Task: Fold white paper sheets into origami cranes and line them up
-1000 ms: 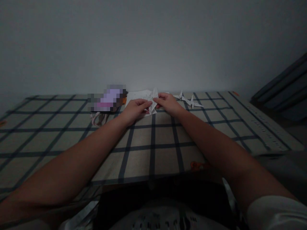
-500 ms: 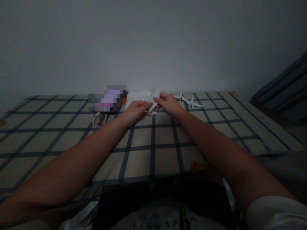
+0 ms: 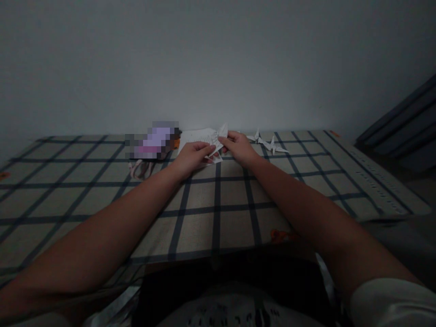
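Note:
Between my two hands is a piece of folded white paper (image 3: pixel 220 140), its pointed tip standing up and away from me. My left hand (image 3: pixel 194 156) pinches its lower left part between thumb and fingers. My right hand (image 3: pixel 238 144) grips the right side, thumb on top. Under and behind the hands lies a white sheet with printed lines (image 3: pixel 195 135). A small white paper corner (image 3: pixel 217 160) shows below my left fingers. To the right of my right hand rest folded paper cranes (image 3: pixel 272 145), touching or close together.
A checked cloth (image 3: pixel 235 222) covers the table, which meets a plain wall (image 3: pixel 218 63). Left of the sheet sits a blurred purple object (image 3: pixel 155 141) with a pale strap (image 3: pixel 141 169). Something orange (image 3: pixel 279 235) lies at the front edge near my right forearm.
The folded paper has turned slightly between my fingers, its tip tilting a little to the right. Both hands keep their grip and have barely moved.

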`<state>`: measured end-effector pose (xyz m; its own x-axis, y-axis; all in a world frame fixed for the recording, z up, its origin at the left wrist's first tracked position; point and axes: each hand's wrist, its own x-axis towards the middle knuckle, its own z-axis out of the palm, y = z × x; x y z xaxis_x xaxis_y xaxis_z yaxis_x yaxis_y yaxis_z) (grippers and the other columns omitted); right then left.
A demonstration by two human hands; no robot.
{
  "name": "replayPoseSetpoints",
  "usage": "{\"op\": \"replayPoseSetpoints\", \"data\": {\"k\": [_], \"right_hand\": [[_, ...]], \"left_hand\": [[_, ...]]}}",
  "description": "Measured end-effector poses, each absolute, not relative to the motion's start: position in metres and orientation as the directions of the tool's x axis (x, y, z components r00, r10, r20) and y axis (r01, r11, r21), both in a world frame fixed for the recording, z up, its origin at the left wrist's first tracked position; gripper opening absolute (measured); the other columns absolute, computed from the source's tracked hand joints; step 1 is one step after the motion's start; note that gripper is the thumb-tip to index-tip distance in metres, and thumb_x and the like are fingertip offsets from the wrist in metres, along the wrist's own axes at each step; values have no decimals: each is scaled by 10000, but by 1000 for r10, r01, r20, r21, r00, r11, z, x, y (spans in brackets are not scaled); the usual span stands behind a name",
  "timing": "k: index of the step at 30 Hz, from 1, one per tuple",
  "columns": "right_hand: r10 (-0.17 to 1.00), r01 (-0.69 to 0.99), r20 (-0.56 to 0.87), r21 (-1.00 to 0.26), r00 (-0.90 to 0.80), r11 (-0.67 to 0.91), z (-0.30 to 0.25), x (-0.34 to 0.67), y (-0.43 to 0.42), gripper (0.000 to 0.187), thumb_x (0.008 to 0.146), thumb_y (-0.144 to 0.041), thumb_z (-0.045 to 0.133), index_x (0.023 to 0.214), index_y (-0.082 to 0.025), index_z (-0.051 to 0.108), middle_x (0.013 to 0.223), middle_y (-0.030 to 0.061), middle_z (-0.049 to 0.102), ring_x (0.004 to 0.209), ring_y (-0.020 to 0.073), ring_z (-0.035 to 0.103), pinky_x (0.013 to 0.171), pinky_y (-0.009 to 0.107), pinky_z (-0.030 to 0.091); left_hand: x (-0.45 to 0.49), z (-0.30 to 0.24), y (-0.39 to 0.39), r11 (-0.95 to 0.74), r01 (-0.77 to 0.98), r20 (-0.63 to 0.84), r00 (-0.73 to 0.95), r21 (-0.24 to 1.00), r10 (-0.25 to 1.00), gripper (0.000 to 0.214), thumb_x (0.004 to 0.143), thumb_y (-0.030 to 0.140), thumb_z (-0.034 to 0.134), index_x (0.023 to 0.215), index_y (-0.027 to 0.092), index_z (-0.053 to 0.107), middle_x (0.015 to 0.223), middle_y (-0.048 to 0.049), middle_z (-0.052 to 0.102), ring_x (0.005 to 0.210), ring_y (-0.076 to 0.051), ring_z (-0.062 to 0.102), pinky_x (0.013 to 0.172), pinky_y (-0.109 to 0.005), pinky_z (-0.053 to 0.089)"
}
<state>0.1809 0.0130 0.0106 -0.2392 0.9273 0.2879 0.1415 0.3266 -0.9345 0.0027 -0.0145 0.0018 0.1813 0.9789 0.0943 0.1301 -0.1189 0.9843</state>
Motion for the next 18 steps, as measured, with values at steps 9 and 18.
{"op": "replayPoseSetpoints", "data": {"k": [9,18], "right_hand": [[932,122,305,-936,-193,332,5,184,20,198,876,-346,621,799,-172,565,660,-32,559,578,83,506,537,211,376],[941,121,295,-941,-163,316,0,184,24,221,886,-355,636,785,-175,559,629,-33,549,543,76,466,509,217,333]], "left_hand": [[4,0,-13,-24,15,20,227,1000,974,358,651,484,828,736,148,738,763,-74,712,619,-115,582,616,-249,480],[2,2,-11,-55,10,51,228,998,972,308,658,439,841,681,152,732,655,-40,663,529,-76,507,497,-210,371]]}}
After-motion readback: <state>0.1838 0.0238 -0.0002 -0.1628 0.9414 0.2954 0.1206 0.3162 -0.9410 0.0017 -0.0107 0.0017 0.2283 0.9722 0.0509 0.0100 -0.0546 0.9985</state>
